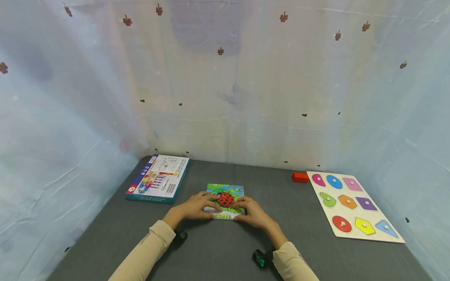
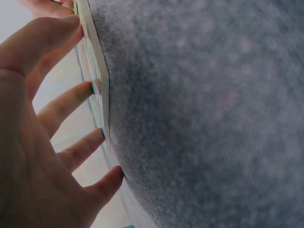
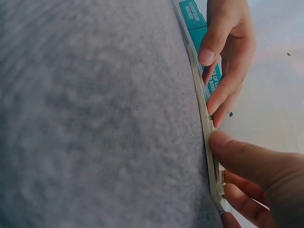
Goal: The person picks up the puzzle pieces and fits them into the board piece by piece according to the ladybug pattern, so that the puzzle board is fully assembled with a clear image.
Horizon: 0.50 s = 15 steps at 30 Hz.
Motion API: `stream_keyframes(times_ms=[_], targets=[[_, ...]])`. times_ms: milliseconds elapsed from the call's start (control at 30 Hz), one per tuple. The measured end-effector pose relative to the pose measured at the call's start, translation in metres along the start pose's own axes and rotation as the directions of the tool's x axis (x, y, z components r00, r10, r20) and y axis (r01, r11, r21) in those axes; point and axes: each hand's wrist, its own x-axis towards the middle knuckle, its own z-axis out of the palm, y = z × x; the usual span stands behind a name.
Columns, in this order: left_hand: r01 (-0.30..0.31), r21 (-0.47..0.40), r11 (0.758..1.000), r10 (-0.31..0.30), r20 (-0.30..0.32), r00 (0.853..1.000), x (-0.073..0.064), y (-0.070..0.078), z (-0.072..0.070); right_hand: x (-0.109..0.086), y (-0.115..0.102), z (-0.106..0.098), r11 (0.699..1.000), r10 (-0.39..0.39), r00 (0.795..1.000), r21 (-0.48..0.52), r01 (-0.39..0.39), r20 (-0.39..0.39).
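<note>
A small flat ladybug puzzle [image 1: 225,200] lies on the grey table, its red spotted beetle set against green. From the left, my left hand [image 1: 195,207] rests spread fingers on it; the left wrist view shows fingertips on the puzzle's face and the thumb near its edge [image 2: 101,76]. My right hand [image 1: 256,214] touches the opposite side. In the right wrist view its thumb lies against the puzzle's near edge [image 3: 209,147], with the other fingers on the top. Some of the picture is hidden beneath the fingers of both hands.
A boxed set [image 1: 159,177] with a teal side lies at the back left. On the right lies a white shape board [image 1: 346,214] with coloured knobbed pieces. A red block [image 1: 300,177] sits beside that board's far corner. A patterned curtain [image 1: 228,86] hangs behind the grey table [image 1: 218,253].
</note>
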Motion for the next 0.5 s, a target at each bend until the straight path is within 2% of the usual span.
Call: stream_keyframes(times_ms=[333,500], targets=[[0.013,-0.012,1.000,-0.013,-0.004,1.000,-0.0002,-0.0012,0.0022,-0.0014,0.0025,0.0015,0.997,0.064,0.997,0.035,-0.063,-0.031],[0.026,-0.001,1.000,-0.026,-0.005,1.000,0.0000,0.0023,-0.0014,-0.0016,0.0044,0.0027,0.998,0.045,0.998,0.055,-0.042,-0.051]])
